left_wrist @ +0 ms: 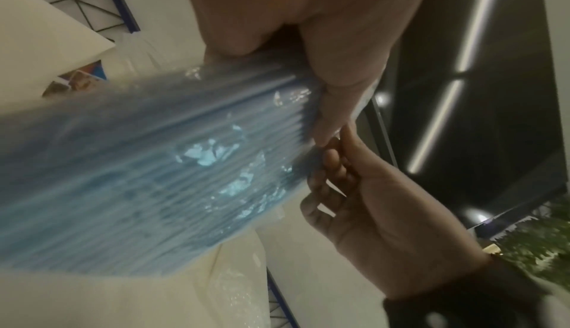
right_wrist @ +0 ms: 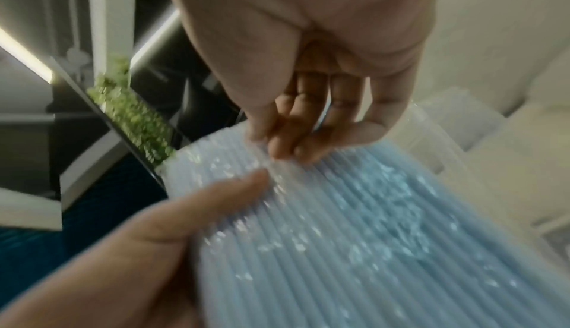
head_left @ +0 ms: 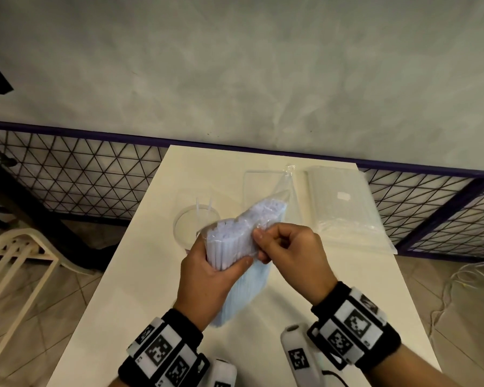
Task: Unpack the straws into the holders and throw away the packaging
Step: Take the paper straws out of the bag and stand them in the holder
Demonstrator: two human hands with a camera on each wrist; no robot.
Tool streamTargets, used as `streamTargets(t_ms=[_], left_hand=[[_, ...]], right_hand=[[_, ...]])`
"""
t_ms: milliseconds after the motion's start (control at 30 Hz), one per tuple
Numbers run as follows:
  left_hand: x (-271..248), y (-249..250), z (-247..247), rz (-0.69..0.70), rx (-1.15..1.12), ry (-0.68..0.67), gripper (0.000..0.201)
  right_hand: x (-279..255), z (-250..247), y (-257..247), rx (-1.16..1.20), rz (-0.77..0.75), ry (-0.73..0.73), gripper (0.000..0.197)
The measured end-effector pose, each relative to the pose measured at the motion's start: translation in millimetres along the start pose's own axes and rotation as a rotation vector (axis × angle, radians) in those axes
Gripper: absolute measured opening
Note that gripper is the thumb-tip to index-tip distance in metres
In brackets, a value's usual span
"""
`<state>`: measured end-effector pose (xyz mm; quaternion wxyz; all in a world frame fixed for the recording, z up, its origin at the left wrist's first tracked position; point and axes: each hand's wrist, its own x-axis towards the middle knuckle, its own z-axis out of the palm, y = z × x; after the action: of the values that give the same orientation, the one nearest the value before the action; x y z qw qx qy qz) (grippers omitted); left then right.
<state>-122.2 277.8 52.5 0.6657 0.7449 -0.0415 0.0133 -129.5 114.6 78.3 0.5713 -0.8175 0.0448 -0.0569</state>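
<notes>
I hold a pack of light blue straws (head_left: pixel 235 236) in clear plastic wrap above the white table (head_left: pixel 140 275). My left hand (head_left: pixel 213 266) grips the pack round its middle, thumb across the front. My right hand (head_left: pixel 266 241) pinches the crinkled wrap near the straw ends. The wrap's loose tail (head_left: pixel 288 174) sticks up behind. In the right wrist view the right fingertips (right_wrist: pixel 287 150) pinch plastic over the straws (right_wrist: pixel 339 248). In the left wrist view the straw pack (left_wrist: pixel 138 174) fills the frame, the right hand (left_wrist: pixel 370 223) beside it. A round clear holder (head_left: pixel 185 227) stands behind the pack with two straws.
A rectangular clear holder (head_left: pixel 259 185) stands at the back of the table. A second sealed pack of pale straws (head_left: pixel 344 208) lies at the back right. A black wire-mesh fence (head_left: pixel 81 180) runs behind the table, and a cream chair (head_left: pixel 17 255) stands on the left.
</notes>
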Motion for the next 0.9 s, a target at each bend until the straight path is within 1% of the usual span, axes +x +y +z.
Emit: streamTargets(t_ms=[67, 133, 200, 233, 300, 333, 367, 433, 467, 500, 533, 600, 633, 667, 700, 767, 800, 833, 867, 900], left_hand=[[-1.0, -0.8, 0.7, -0.012, -0.014, 0.000, 0.063], [-2.7, -1.4, 0.0, -0.014, -0.011, -0.020, 0.065], [-6.4, -1.7, -1.9, -0.024, -0.007, -0.089, 0.067], [-8.5, -2.1, -3.8, -0.041, -0.017, -0.136, 0.070], [-10.4, -1.0, -12.4, -0.059, -0.060, -0.236, 0.071], [-10.0, 1.0, -18.4, -0.053, -0.086, -0.285, 0.070], [-9.1, 2.7, -24.8, -0.041, -0.103, -0.338, 0.069], [-6.3, 4.4, -33.8, -0.011, -0.090, -0.430, 0.073], [-6.0, 4.8, -35.4, 0.003, -0.059, -0.458, 0.076], [-6.7, 5.3, -35.0, 0.012, -0.029, -0.477, 0.079], [-8.4, 5.2, -33.4, 0.019, -0.005, -0.499, 0.081], [-11.1, 2.4, -28.2, 0.043, 0.039, -0.539, 0.083], [-10.9, 0.6, -26.4, 0.056, 0.065, -0.540, 0.080], [-9.3, -0.8, -25.7, 0.064, 0.081, -0.513, 0.075], [-6.3, -2.5, -25.9, 0.070, 0.083, -0.456, 0.065], [3.6, -6.4, -28.3, 0.092, 0.104, -0.265, 0.045], [9.4, -7.7, -30.1, 0.094, 0.122, -0.170, 0.044], [15.2, -9.1, -31.8, 0.088, 0.137, -0.104, 0.048], [20.5, -9.2, -32.7, 0.063, 0.141, -0.082, 0.057], [25.4, -8.2, -32.7, 0.010, 0.110, -0.105, 0.067]], right_hand=[[1.4, 5.6, 6.0, -0.127, -0.091, 0.115, 0.035], [0.2, 11.1, 9.6, -0.159, -0.155, 0.175, 0.031], [-4.8, 16.7, 9.2, -0.104, -0.167, 0.194, 0.015], [-8.4, 18.6, 8.0, -0.063, -0.161, 0.188, 0.013], [-16.2, 19.0, 8.2, -0.018, -0.165, 0.145, 0.017], [-20.2, 18.0, 8.5, -0.011, -0.165, 0.099, 0.020], [-24.5, 16.6, 9.2, -0.006, -0.162, 0.036, 0.028], [-32.6, 13.9, 9.8, -0.002, -0.151, -0.113, 0.054], [-35.3, 13.7, 9.7, -0.003, -0.132, -0.165, 0.063], [-37.0, 14.6, 9.4, -0.003, -0.112, -0.176, 0.067], [-37.6, 16.7, 9.9, -0.006, -0.091, -0.139, 0.069], [-36.0, 20.9, 11.1, 0.021, -0.041, -0.001, 0.069], [-33.6, 21.0, 12.3, 0.050, -0.015, 0.046, 0.066], [-30.5, 19.3, 13.3, 0.069, 0.001, 0.058, 0.063], [-27.4, 15.6, 14.8, 0.084, 0.004, 0.040, 0.058], [-21.1, 3.8, 17.6, 0.156, -0.002, -0.031, 0.049], [-18.4, -2.5, 19.3, 0.229, 0.001, -0.058, 0.047], [-16.5, -8.0, 21.3, 0.317, 0.017, -0.074, 0.047], [-15.0, -12.4, 23.3, 0.399, 0.041, -0.084, 0.051], [-13.2, -15.6, 25.1, 0.460, 0.064, -0.095, 0.055]])
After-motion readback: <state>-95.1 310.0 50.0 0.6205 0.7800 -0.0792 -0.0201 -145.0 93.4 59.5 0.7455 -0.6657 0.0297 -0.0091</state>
